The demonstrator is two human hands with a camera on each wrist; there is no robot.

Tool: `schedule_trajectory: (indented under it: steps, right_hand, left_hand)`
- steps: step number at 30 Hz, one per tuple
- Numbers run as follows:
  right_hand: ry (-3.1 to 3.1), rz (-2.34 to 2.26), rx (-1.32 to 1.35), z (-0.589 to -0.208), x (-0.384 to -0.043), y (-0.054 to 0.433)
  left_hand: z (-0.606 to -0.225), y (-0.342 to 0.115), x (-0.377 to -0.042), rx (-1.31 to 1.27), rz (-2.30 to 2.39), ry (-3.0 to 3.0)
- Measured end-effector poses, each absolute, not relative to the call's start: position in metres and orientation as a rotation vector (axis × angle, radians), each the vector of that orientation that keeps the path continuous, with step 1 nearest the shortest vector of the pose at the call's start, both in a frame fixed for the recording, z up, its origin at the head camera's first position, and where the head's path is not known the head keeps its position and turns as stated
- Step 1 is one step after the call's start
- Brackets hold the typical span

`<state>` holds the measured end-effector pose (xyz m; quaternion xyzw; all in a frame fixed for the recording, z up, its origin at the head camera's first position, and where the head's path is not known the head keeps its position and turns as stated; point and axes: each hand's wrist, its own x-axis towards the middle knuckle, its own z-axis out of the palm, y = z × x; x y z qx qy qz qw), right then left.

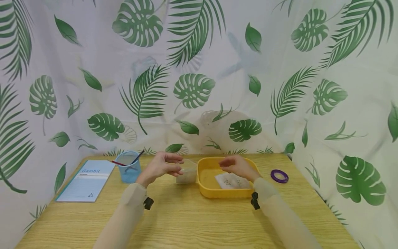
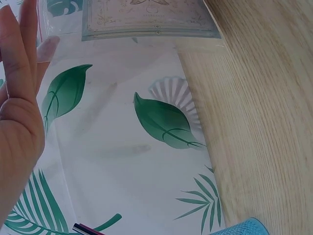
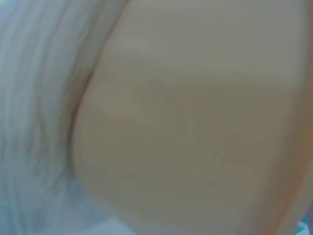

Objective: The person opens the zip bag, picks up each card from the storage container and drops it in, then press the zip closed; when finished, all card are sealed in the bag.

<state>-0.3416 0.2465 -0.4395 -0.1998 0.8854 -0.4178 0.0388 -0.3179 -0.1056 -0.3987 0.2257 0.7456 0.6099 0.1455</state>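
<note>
My left hand (image 1: 164,166) pinches the upper edge of a clear plastic bag (image 1: 188,166), left of the yellow tray. In the left wrist view, patterned cards (image 2: 151,18) show inside the bag, and a fingertip touches the plastic near its red seal line. Over the yellow tray (image 1: 214,193) hovers my right hand (image 1: 237,167), fingers loosely bent, with nothing visible in them. Below it, a whitish card-like piece (image 1: 231,181) with small brown figures lies in the tray. Skin and sleeve fill the right wrist view, which hides that hand's fingers.
A blue mesh pen cup (image 1: 130,173) with a few pens stands left of my left hand, beside a light-blue notebook (image 1: 87,181). To the tray's right lies a purple ring-shaped roll (image 1: 279,176). Leaf-printed cloth (image 1: 217,86) hangs behind the wooden table (image 1: 186,224).
</note>
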Motion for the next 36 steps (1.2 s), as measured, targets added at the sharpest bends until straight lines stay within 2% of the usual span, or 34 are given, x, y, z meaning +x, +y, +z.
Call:
schedule_trajectory:
  steps: [15, 36]
  right_hand:
    - [2.756, -1.092, -0.406, -0.462, -0.348, 0.266]
    - [2.736, -0.975, -0.333, -0.470, -0.349, 0.263]
  left_hand:
    - [-0.401, -0.106, -0.321, 0.655, 1.742, 2.156]
    - [-0.400, -0.104, -0.320, 0.649, 1.748, 2.164]
